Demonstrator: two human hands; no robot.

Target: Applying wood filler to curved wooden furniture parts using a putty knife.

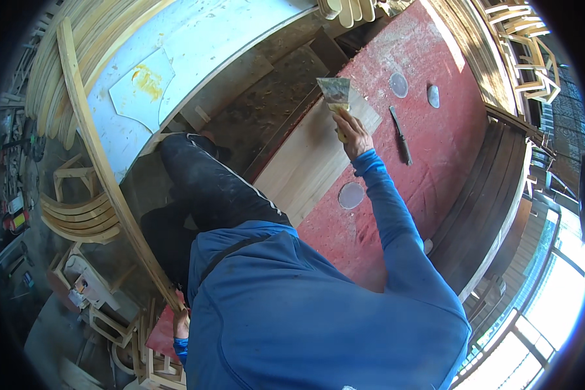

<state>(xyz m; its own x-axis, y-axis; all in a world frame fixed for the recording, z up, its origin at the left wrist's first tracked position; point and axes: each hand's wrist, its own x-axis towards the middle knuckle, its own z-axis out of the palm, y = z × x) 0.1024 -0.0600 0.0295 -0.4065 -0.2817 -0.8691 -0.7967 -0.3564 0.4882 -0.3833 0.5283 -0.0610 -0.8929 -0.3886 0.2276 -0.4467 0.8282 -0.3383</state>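
Note:
My right hand is closed round the handle of a putty knife with a wide, smeared metal blade. The blade points away from me, over the far end of a pale wooden board lying on the red-topped table; whether it touches the board I cannot tell. At the lower left, my left hand grips the near end of a long wooden strip, its fingers partly hidden. The strip slants up to the far left, past the edge of a white-topped table.
On the red tabletop lie a dark-handled knife and several round pale discs. The white table bears a sheet with yellow smears. Curved wood pieces are stacked at left; dark planks stand along the right.

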